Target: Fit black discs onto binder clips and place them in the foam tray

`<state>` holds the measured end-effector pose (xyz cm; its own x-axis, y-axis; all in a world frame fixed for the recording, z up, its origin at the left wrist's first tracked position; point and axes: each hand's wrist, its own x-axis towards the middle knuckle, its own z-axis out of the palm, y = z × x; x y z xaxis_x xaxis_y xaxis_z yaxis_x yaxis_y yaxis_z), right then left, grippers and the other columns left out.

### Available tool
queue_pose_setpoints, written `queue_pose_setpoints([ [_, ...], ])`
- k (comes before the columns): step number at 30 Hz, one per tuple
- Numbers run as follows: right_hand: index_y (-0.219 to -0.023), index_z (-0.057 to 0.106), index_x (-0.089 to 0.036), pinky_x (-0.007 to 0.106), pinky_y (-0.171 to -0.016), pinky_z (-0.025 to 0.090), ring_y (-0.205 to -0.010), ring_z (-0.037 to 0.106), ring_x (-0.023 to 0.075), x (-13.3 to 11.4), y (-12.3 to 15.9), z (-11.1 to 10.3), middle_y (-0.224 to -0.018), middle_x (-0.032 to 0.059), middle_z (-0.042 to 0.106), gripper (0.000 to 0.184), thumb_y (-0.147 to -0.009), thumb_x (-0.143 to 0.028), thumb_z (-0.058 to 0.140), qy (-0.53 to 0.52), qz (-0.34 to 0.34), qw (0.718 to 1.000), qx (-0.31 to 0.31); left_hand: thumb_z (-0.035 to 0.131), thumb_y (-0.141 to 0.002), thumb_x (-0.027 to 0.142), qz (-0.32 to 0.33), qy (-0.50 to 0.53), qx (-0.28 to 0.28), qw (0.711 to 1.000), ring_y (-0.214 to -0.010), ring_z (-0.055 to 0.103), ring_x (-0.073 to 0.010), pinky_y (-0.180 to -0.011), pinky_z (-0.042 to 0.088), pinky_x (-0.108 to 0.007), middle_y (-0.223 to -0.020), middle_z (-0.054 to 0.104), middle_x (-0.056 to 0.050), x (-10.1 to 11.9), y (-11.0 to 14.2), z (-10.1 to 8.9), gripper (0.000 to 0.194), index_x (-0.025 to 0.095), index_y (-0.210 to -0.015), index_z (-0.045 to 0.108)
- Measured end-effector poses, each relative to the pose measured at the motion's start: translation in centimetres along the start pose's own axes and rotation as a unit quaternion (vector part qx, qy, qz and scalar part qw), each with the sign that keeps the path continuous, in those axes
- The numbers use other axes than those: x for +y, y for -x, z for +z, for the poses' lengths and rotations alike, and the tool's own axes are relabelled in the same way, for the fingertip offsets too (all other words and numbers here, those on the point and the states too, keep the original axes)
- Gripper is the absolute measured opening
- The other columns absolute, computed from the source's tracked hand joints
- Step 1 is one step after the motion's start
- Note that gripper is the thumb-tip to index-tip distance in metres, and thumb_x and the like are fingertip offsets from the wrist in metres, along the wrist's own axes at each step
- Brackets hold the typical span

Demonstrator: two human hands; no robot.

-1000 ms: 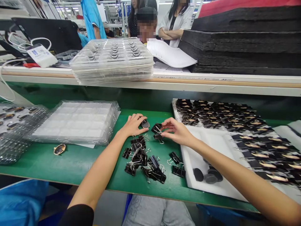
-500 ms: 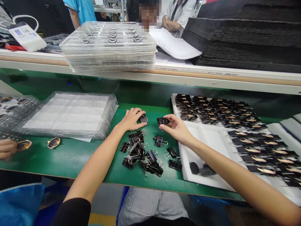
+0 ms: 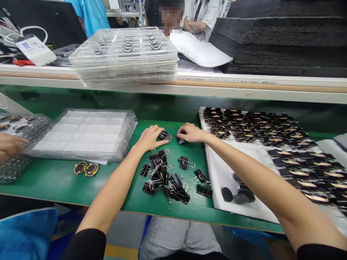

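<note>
My left hand rests on the green table, thumb and fingers closed around a small round dark piece with a thin pale rim and a black binder clip on it. To its right, my right hand pinches another black binder clip low over the table, partly hidden by my fingers. Below my hands lies a loose heap of binder clips with metal wire handles. One single clip lies apart from the heap, and further clips lie near the white tray.
At right stands a white foam tray with loose dark discs and rows of clipped pieces. Clear plastic trays and a pair of round glasses lie left. A co-worker's hand is at far left. A shelf edge runs behind.
My right hand has moved left and slightly up, bringing its clip closer to the piece in my left hand. The co-worker's hand has moved away from the glasses, now lying further right in view.
</note>
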<state>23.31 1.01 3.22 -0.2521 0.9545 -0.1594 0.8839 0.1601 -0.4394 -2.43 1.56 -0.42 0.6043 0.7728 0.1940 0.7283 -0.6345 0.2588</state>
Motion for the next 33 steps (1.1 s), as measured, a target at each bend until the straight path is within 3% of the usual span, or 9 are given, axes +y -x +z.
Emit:
queue_pose_setpoints([
  [3, -0.118, 0.069, -0.022, 0.051, -0.106, 0.045, -0.124, 0.058, 0.0328, -0.3, -1.0, 0.6, -0.127, 0.0158, 0.066, 0.041, -0.104, -0.048, 0.040, -0.057, 0.058, 0.991, 0.108, 0.068, -0.089, 0.061, 0.010, 0.023, -0.002, 1.000, -0.121, 0.056, -0.0329, -0.097, 0.048, -0.045, -0.133, 0.058, -0.011, -0.1, 0.1, -0.1, 0.061, 0.023, -0.137, 0.059],
  [6, -0.125, 0.063, -0.021, 0.051, -0.108, 0.043, -0.125, 0.057, 0.0318, -0.6, -2.5, 1.1, -0.129, 0.0154, 0.067, 0.046, -0.107, -0.044, 0.028, -0.093, 0.051, 0.975, 0.196, 0.069, -0.090, 0.055, 0.031, 0.052, -0.028, 0.998, -0.123, 0.055, -0.0329, -0.100, 0.046, -0.046, -0.140, 0.059, -0.009, -0.6, 0.1, -0.3, 0.061, 0.026, -0.142, 0.056],
  [10, -0.137, 0.057, -0.021, 0.062, -0.113, 0.034, -0.138, 0.046, 0.0361, -0.5, -3.8, 2.0, -0.145, 0.0181, 0.058, 0.045, -0.105, -0.038, 0.031, -0.033, 0.054, 0.981, 0.181, 0.066, -0.094, 0.044, 0.023, 0.089, -0.035, 0.995, -0.120, 0.060, -0.0285, -0.098, 0.042, -0.041, -0.132, 0.066, -0.006, -0.7, 0.1, -0.4, 0.041, 0.026, -0.132, 0.062],
  [15, -0.151, 0.044, -0.018, 0.065, -0.113, 0.031, -0.147, 0.033, 0.0368, 0.7, -3.6, 3.3, -0.153, 0.0224, 0.046, 0.056, -0.097, -0.018, 0.031, 0.019, 0.121, 0.975, 0.188, 0.071, -0.090, 0.049, 0.007, 0.134, -0.046, 0.990, -0.109, 0.065, -0.0258, -0.097, 0.039, -0.039, -0.121, 0.070, -0.003, 0.8, 0.0, -0.2, 0.040, 0.025, -0.122, 0.065],
  [20, -0.155, 0.040, -0.013, 0.063, -0.116, 0.029, -0.146, 0.032, 0.0379, 1.6, -3.5, 3.7, -0.152, 0.0241, 0.045, 0.063, -0.091, -0.013, 0.035, 0.053, 0.134, 0.975, 0.168, 0.073, -0.090, 0.044, -0.005, 0.146, -0.047, 0.988, -0.113, 0.064, -0.0260, -0.097, 0.038, -0.038, -0.122, 0.070, -0.003, 1.8, 0.0, 0.0, 0.038, 0.023, -0.120, 0.064],
  [26, -0.151, 0.045, -0.017, 0.064, -0.113, 0.030, -0.143, 0.032, 0.0397, 2.4, -3.9, 4.2, -0.153, 0.0222, 0.043, 0.062, -0.090, -0.013, 0.036, 0.040, 0.154, 0.971, 0.178, 0.071, -0.092, 0.046, -0.028, 0.157, -0.043, 0.986, -0.112, 0.064, -0.0262, -0.100, 0.038, -0.039, -0.121, 0.069, -0.004, 2.0, -0.6, 0.3, 0.041, 0.023, -0.124, 0.064],
  [33, -0.147, 0.050, -0.019, 0.065, -0.111, 0.030, -0.140, 0.034, 0.0402, 2.7, -4.0, 4.6, -0.149, 0.0207, 0.046, 0.058, -0.090, -0.014, 0.037, 0.035, 0.147, 0.968, 0.198, 0.074, -0.089, 0.052, -0.006, 0.120, -0.063, 0.991, -0.119, 0.062, -0.0295, -0.097, 0.037, -0.039, -0.123, 0.069, -0.006, 2.9, -1.4, 0.8, 0.054, 0.024, -0.132, 0.059],
])
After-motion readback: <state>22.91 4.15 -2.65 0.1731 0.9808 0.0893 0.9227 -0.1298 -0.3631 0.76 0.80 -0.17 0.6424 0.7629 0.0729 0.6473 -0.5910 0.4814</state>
